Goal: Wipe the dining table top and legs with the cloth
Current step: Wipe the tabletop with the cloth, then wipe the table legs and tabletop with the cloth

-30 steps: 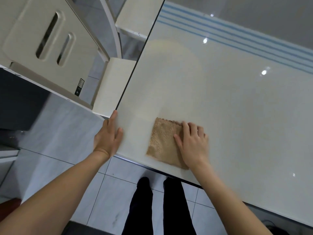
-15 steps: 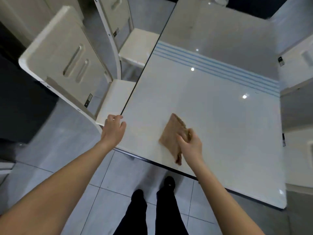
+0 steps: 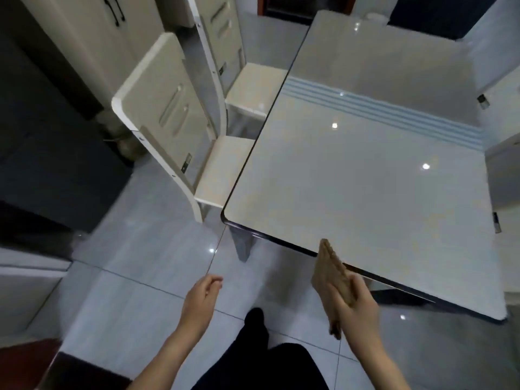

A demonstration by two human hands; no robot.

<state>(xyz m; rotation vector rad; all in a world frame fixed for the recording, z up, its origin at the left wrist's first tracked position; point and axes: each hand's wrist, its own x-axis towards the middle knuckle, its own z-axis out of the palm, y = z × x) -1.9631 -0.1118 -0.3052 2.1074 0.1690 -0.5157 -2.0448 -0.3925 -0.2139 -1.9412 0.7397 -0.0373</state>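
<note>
The glossy white dining table (image 3: pixel 365 175) with blue stripes fills the right of the head view. One table leg (image 3: pixel 242 246) shows under its near left corner. A tan cloth (image 3: pixel 330 271) hangs folded in my right hand (image 3: pixel 357 302), held in the air just off the table's near edge. My left hand (image 3: pixel 201 296) hovers over the floor, below and left of the table corner. It holds nothing and its fingers are loosely curled.
Two cream chairs (image 3: pixel 174 128) stand tucked against the table's left side. Another chair (image 3: pixel 503 175) shows at the right edge. Grey floor tiles (image 3: pixel 146 266) spread below, with my dark trouser legs (image 3: pixel 270 361) at the bottom. Cabinets (image 3: pixel 92 32) stand at the far left.
My right hand lifted the cloth off the table top and pulled back past the near edge. My left hand let go of the table corner. The view drew back from the table.
</note>
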